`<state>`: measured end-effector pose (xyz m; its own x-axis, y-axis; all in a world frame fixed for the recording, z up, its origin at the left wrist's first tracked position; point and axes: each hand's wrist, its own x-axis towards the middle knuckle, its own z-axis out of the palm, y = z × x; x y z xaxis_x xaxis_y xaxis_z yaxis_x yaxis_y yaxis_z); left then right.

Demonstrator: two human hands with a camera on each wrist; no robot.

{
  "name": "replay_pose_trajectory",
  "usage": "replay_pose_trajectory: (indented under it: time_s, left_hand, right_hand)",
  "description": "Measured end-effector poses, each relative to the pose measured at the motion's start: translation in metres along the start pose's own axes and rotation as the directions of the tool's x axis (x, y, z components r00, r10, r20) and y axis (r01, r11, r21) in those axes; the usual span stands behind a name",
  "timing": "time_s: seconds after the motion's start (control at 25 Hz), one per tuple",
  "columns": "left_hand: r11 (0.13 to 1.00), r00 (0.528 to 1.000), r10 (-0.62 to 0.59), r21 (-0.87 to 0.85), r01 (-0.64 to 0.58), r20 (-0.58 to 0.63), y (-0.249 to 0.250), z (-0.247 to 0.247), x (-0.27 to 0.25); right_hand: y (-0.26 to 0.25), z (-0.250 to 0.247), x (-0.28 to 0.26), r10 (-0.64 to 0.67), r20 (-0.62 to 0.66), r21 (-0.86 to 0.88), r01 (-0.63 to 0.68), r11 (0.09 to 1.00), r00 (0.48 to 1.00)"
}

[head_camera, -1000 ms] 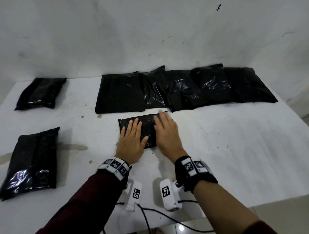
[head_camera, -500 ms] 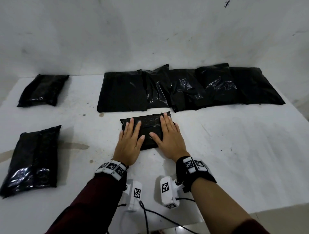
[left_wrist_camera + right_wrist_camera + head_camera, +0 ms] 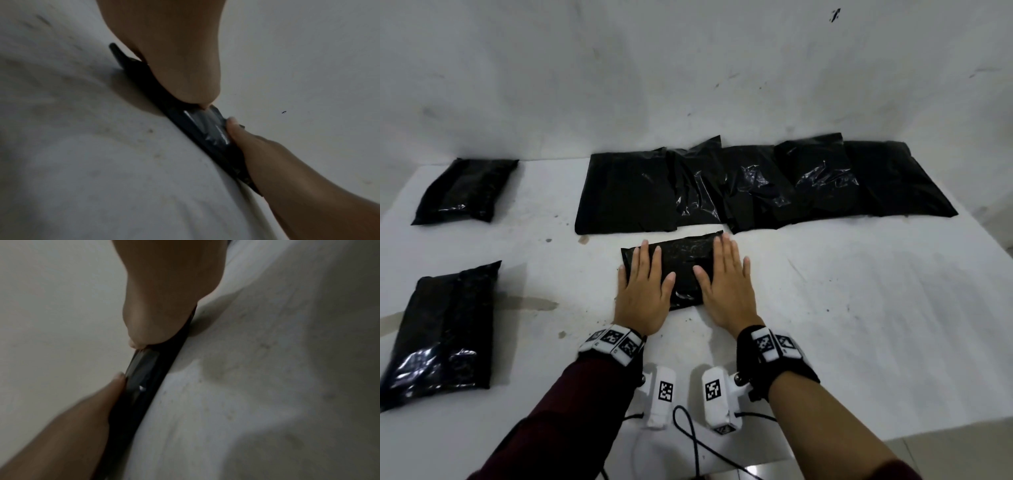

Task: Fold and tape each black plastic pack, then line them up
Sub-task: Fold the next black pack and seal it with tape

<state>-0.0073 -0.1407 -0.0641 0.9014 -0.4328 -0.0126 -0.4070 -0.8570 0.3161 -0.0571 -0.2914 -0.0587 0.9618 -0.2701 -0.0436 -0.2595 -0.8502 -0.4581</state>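
A small folded black plastic pack (image 3: 683,265) lies on the white table in front of me. My left hand (image 3: 643,284) lies flat on its left half and my right hand (image 3: 726,277) lies flat on its right half, fingers straight, palms pressing down. The left wrist view shows the pack (image 3: 197,128) edge-on under my left hand (image 3: 179,65), with my right hand (image 3: 267,154) opposite. The right wrist view shows the same pack (image 3: 141,379) squeezed flat under my right hand (image 3: 162,305). No tape is visible.
Several unfolded black packs (image 3: 756,185) overlap in a row along the wall behind. Two folded packs lie at the left: one far (image 3: 465,190), one near (image 3: 445,329). The table's front edge (image 3: 893,438) runs close to my forearms. Bare tabletop lies to the right.
My hands slid apart across the pack, the left toward its left end and the right toward its right end, still pressing flat. The pack stays in place.
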Motion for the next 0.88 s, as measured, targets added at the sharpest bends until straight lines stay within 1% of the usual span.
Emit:
replay_pose_trajectory:
  time_s: [0.08,0.12,0.16,0.2,0.24,0.28,0.32,0.36,0.4,0.44,0.48,0.64,0.72,0.76,0.84,0.88]
  left_hand:
    - [0.998,1.0,-0.013,-0.055,0.013,0.0,-0.004,0.004,0.0]
    - [0.998,1.0,-0.015,-0.065,0.014,-0.006,-0.005,0.005,0.0]
    - [0.997,1.0,-0.016,-0.073,0.016,-0.01,-0.005,0.006,0.0]
    - [0.997,1.0,-0.019,-0.08,0.017,-0.018,-0.004,0.006,0.0]
    - [0.996,0.999,-0.022,-0.086,0.019,-0.024,-0.003,0.006,0.0]
    - [0.996,0.999,-0.023,-0.088,0.02,-0.029,-0.003,0.006,0.0]
    - [0.996,0.999,-0.023,-0.087,0.02,-0.031,-0.003,0.005,0.0]
    - [0.996,0.999,-0.025,-0.086,0.023,-0.025,-0.003,0.004,0.0]
    - [0.995,0.999,-0.029,-0.092,0.028,-0.013,-0.003,0.004,0.0]
    - [0.994,0.999,-0.034,-0.108,0.034,0.0,-0.004,0.004,0.0]
    - [0.991,0.999,-0.037,-0.131,0.038,0.007,-0.006,0.003,0.001]
    - [0.981,1.0,-0.018,-0.191,0.021,0.02,-0.012,-0.002,0.003]
    - [0.985,1.0,-0.008,-0.173,0.01,0.012,-0.019,-0.007,0.006]
    - [0.986,1.0,-0.004,-0.166,0.008,0.028,-0.022,-0.011,0.009]
    - [0.989,0.998,-0.024,-0.147,0.033,0.062,-0.026,-0.017,0.007]
    - [0.989,0.998,-0.029,-0.143,0.036,0.047,-0.028,-0.02,0.007]
  right_hand:
    - [0.007,-0.003,0.003,0.159,0.042,0.165,-0.164,0.973,0.986]
    - [0.009,-0.006,0.004,0.206,0.045,0.22,-0.211,0.952,0.977]
    - [0.01,-0.007,0.005,0.225,0.022,0.251,-0.223,0.942,0.974]
    - [0.01,-0.008,0.005,0.206,-0.048,0.244,-0.188,0.951,0.977]
    - [0.009,-0.007,0.004,0.138,-0.14,0.197,-0.109,0.974,0.981]
    - [0.006,-0.006,0.003,0.031,-0.2,0.125,-0.005,0.992,0.979]
    - [0.002,-0.004,0.001,-0.084,-0.197,0.053,0.096,0.994,0.977]
    - [0.001,-0.002,0.0,-0.164,-0.134,-0.004,0.165,0.986,0.977]
    - [0.001,-0.001,-0.001,-0.181,-0.049,-0.035,0.179,0.983,0.982]
    - [0.002,0.0,-0.001,-0.153,0.016,-0.04,0.153,0.987,0.988]
    - [0.003,0.0,0.0,-0.114,0.049,-0.025,0.115,0.993,0.992]
    - [0.0,-0.007,0.001,0.0,0.085,0.139,-0.012,0.99,0.996]
    - [-0.006,-0.011,-0.001,0.026,0.093,0.165,-0.041,0.985,0.995]
    - [-0.009,-0.013,-0.001,0.042,0.086,0.177,-0.057,0.983,0.995]
    - [-0.015,-0.016,-0.005,0.067,0.106,0.192,-0.087,0.978,0.992]
    - [-0.017,-0.016,-0.005,0.061,0.105,0.202,-0.081,0.976,0.993]
